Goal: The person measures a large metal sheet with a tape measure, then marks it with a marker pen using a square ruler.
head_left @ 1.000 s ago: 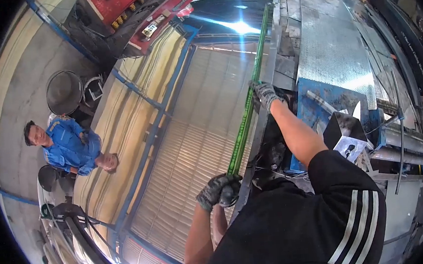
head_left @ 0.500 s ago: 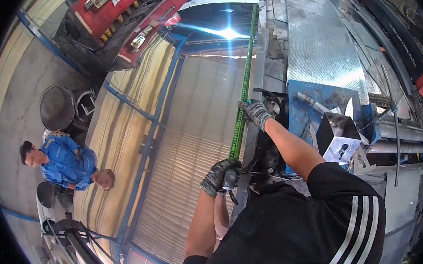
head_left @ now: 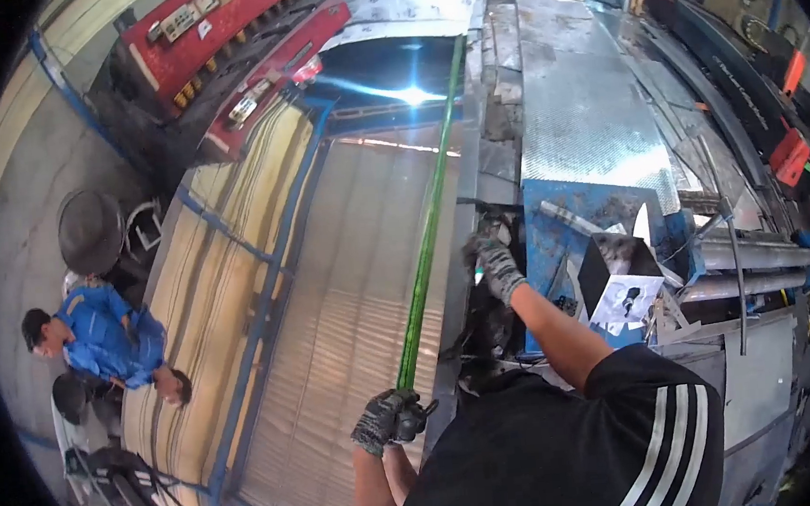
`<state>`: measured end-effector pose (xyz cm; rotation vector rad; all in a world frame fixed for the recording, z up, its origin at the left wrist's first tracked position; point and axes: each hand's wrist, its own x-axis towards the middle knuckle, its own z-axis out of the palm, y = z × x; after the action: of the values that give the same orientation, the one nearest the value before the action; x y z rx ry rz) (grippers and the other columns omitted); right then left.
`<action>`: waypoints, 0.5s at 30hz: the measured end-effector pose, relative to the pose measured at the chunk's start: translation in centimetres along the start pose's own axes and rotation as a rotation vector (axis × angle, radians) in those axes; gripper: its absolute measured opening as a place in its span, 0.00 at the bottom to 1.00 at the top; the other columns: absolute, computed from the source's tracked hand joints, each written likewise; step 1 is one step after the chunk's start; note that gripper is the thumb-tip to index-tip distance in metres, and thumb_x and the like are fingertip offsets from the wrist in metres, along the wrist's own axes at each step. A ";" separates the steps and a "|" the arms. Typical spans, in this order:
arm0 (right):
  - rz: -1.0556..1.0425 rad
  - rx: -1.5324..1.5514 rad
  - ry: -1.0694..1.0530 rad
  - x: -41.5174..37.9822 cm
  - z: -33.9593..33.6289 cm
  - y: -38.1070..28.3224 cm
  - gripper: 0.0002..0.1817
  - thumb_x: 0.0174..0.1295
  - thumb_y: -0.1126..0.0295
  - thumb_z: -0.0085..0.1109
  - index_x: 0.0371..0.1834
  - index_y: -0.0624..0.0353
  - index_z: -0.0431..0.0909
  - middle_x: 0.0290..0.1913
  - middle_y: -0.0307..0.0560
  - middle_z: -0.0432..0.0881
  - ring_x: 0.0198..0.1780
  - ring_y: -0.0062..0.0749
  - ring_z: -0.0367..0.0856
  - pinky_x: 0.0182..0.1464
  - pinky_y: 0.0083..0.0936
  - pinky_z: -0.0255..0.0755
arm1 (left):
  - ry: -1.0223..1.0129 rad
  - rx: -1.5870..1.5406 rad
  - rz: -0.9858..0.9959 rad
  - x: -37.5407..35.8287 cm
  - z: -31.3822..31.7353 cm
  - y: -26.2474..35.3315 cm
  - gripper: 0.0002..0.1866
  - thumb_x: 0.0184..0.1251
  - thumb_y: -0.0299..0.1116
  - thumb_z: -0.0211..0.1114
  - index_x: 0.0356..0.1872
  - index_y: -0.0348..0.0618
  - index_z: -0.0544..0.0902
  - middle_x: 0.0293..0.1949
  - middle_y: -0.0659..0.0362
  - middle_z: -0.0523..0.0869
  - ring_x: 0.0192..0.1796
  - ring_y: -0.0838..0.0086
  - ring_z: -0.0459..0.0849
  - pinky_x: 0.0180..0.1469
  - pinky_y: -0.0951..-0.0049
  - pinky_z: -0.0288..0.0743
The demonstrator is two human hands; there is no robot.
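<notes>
A long green tape measure (head_left: 425, 261) runs out over a large shiny metal sheet (head_left: 327, 231) to its far end. My left hand (head_left: 385, 422), in a grey patterned glove, is wrapped round the near end of the tape, its case mostly hidden by the fingers. To the right of the sheet's edge, my gloved right hand (head_left: 498, 260) is apart from the tape, with its fingers curled. Something small, white and green, shows by the fingertips; I cannot tell what it is.
A red machine (head_left: 217, 39) stands at the far left. On the right, a blue bench (head_left: 553, 198) carries a shiny metal box (head_left: 621, 279) and scraps, near metal rollers (head_left: 753, 268). A person in blue (head_left: 97, 334) appears at left, partly mirrored in the sheet.
My right hand has come off the tape and moved right, toward me. My left hand has drawn the near end of the tape back toward my body. The view has shifted slightly.
</notes>
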<state>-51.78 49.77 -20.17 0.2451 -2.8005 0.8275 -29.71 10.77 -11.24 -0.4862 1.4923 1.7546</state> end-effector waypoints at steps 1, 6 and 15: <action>-0.011 -0.037 0.130 -0.8 -0.3 0.3 0.22 0.68 0.75 0.51 0.66 0.60 0.76 0.51 0.62 0.87 0.55 0.53 0.86 0.59 0.43 0.79 | 0.047 0.145 0.151 -0.1 -1.9 -2.8 0.12 0.74 0.36 0.66 0.45 0.38 0.90 0.35 0.56 0.91 0.37 0.73 0.89 0.40 0.69 0.83; 0.687 0.943 -0.002 -1.6 -1.0 0.6 0.17 0.78 0.56 0.47 0.55 0.54 0.80 0.40 0.49 0.85 0.38 0.41 0.83 0.42 0.39 0.77 | 0.190 0.685 0.423 -5.2 -7.1 -10.4 0.12 0.77 0.37 0.61 0.44 0.40 0.88 0.40 0.50 0.91 0.38 0.68 0.91 0.40 0.65 0.85; 0.116 1.016 0.005 0.6 -2.6 -10.5 0.22 0.74 0.42 0.57 0.49 0.49 0.86 0.36 0.36 0.88 0.33 0.23 0.85 0.25 0.19 0.69 | 0.477 1.175 0.088 -20.2 -5.6 -17.6 0.09 0.73 0.37 0.60 0.37 0.52 0.88 0.34 0.58 0.88 0.34 0.68 0.87 0.35 0.65 0.80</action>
<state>-49.70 42.44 -12.48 0.2154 -2.1375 2.1868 -4.71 -0.32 -9.81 -0.1961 2.5588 0.5598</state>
